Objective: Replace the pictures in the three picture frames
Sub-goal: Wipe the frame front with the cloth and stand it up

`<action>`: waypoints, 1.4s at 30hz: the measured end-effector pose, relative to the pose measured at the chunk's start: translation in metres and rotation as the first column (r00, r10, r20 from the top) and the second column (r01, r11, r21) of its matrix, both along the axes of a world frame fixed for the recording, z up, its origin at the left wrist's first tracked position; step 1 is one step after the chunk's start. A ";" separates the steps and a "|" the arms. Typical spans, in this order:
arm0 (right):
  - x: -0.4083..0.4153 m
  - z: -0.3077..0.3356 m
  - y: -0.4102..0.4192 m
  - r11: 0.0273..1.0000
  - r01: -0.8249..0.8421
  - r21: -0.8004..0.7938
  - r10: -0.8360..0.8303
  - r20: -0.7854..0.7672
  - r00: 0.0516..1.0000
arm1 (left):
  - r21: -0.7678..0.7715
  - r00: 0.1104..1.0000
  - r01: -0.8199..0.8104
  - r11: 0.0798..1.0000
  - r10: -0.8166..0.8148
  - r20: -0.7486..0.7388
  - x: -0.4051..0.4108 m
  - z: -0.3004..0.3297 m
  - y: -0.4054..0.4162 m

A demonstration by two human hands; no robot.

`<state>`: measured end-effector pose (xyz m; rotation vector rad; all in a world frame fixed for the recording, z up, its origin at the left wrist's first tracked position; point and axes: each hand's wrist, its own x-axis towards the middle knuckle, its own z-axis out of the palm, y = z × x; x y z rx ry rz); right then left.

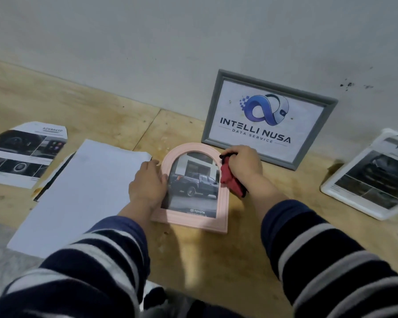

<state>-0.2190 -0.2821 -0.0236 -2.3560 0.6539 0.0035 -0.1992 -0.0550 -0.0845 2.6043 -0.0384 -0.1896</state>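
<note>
My left hand (147, 184) steadies the pink frame (193, 216); my right hand (244, 166) clutches a red cloth (230, 180) — hard rubbing could skid the frame.

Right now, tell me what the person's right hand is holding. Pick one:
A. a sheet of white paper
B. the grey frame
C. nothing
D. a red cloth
D: the right hand grips a bunched red cloth at the right edge of the pink arched frame, while the left hand steadies that frame's left side; the grey frame leans untouched against the wall behind.
</note>
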 end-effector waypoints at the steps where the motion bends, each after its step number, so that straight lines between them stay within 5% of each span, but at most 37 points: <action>1: 0.012 0.002 0.003 0.999 -0.033 -0.032 0.033 -0.002 0.999 | -0.003 1.000 0.015 1.000 -0.015 -0.014 0.012 0.001 -0.001; 6: 0.068 -0.004 0.025 0.926 -0.291 -0.240 0.290 -0.040 0.956 | 0.005 0.987 0.126 0.992 -0.124 -0.106 0.061 0.002 -0.012; 10: 0.082 -0.020 0.047 0.714 -0.551 -0.433 0.535 -0.170 0.827 | 0.019 0.977 0.177 0.984 -0.173 -0.121 0.073 0.000 -0.017; 14: 0.080 -0.040 0.056 0.585 -0.610 -0.535 0.526 -0.323 0.787 | 0.013 0.980 0.150 0.989 -0.147 -0.132 0.080 -0.003 -0.015; 35: 0.071 -0.030 0.044 0.637 -0.532 -0.558 0.281 -0.474 0.834 | 0.036 0.985 0.135 0.990 -0.130 -0.117 0.077 -0.003 -0.021; 42: 0.055 -0.025 0.032 0.768 -0.440 -0.465 0.181 -0.502 0.846 | 0.059 0.986 0.135 0.989 -0.128 -0.103 0.075 -0.002 -0.022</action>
